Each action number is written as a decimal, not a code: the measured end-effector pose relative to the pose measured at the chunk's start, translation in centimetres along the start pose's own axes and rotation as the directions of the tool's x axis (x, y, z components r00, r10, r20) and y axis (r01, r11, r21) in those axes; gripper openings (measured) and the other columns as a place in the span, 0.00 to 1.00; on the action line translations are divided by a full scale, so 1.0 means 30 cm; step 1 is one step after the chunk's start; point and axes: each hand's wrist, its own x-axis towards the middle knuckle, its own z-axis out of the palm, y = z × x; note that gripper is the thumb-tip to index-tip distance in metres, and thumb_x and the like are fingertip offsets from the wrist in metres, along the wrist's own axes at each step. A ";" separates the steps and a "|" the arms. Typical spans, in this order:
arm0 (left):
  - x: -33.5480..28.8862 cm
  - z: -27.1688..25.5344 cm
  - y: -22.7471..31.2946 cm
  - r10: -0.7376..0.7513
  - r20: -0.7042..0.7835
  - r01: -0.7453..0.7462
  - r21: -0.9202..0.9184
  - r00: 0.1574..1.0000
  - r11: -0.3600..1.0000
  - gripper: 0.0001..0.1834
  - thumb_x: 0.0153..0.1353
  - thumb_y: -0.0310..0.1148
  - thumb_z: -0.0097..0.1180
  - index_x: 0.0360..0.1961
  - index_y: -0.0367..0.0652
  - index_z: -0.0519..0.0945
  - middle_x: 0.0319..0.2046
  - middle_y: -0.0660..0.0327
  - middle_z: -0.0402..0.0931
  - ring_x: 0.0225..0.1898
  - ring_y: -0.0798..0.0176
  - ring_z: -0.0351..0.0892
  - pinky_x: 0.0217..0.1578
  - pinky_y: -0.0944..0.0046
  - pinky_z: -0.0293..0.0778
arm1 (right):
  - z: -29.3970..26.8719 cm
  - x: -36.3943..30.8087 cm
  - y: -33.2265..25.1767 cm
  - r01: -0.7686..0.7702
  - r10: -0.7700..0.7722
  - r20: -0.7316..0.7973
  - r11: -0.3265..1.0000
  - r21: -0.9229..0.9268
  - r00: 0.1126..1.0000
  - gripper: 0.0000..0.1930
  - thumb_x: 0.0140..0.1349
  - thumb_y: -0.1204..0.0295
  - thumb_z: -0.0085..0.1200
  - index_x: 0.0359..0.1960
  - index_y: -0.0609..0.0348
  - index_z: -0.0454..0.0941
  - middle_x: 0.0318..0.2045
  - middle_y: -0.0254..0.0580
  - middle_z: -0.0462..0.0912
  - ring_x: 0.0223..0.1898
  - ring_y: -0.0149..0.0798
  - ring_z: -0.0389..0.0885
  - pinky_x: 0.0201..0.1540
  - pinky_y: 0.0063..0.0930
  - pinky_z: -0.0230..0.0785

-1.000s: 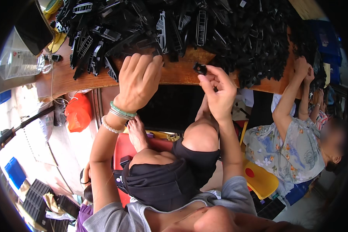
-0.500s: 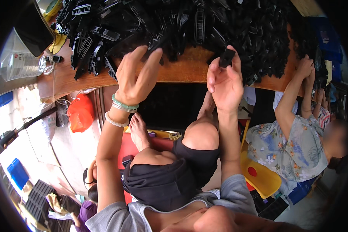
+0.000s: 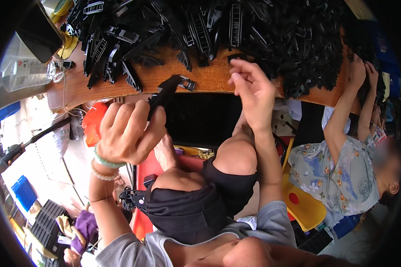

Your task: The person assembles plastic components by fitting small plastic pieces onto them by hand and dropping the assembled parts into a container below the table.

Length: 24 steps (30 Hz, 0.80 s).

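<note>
My left hand (image 3: 130,132), wearing a green bangle and a beaded bracelet, is closed around one end of a long black plastic part (image 3: 165,91). The part slants up and right, in front of the table's near edge. At its upper end appears a small black frame-like piece (image 3: 187,83) with pale edges; whether the two are joined I cannot tell. My right hand (image 3: 254,91) is raised at the table edge, fingers bent but apart, with nothing visible between them. Just beyond its fingertips lies a dark piece (image 3: 237,57) at the border of the heap.
A large heap of black plastic parts (image 3: 200,31) covers the far side of the wooden table (image 3: 160,80). At left are a clear plastic container (image 3: 24,73) and a red bag (image 3: 93,123). On the right, a person in a floral shirt (image 3: 334,164) reaches toward the heap.
My left hand, empty over the table edge before, has come down and left and now holds the long black part. The small black piece has left my right fingers.
</note>
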 end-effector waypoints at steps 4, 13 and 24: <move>0.077 -0.051 0.004 -0.047 0.309 0.041 0.024 0.950 0.999 0.19 0.46 0.21 0.62 0.43 0.33 0.77 0.37 0.50 0.74 0.30 0.56 0.74 0.29 0.59 0.68 | 0.063 0.008 -0.011 0.462 -0.385 0.266 0.812 -0.357 0.884 0.13 0.53 0.76 0.66 0.41 0.59 0.81 0.35 0.39 0.78 0.30 0.37 0.78 0.32 0.29 0.72; 0.144 0.060 0.049 0.156 0.450 -0.228 0.111 0.879 0.967 0.17 0.50 0.34 0.54 0.40 0.38 0.76 0.32 0.62 0.73 0.39 0.64 0.72 0.39 0.67 0.65 | 0.108 0.014 0.022 0.592 -0.502 0.320 0.618 -0.517 0.803 0.18 0.51 0.82 0.64 0.45 0.59 0.80 0.38 0.41 0.77 0.35 0.42 0.81 0.35 0.31 0.76; 0.077 0.250 0.022 -0.200 0.067 0.207 -0.115 0.977 0.972 0.19 0.49 0.25 0.62 0.44 0.31 0.78 0.44 0.51 0.73 0.40 0.54 0.74 0.37 0.59 0.71 | -0.086 -0.061 0.001 0.301 -0.321 0.076 0.741 -0.601 0.944 0.15 0.51 0.82 0.65 0.42 0.63 0.81 0.32 0.41 0.78 0.29 0.39 0.78 0.33 0.29 0.72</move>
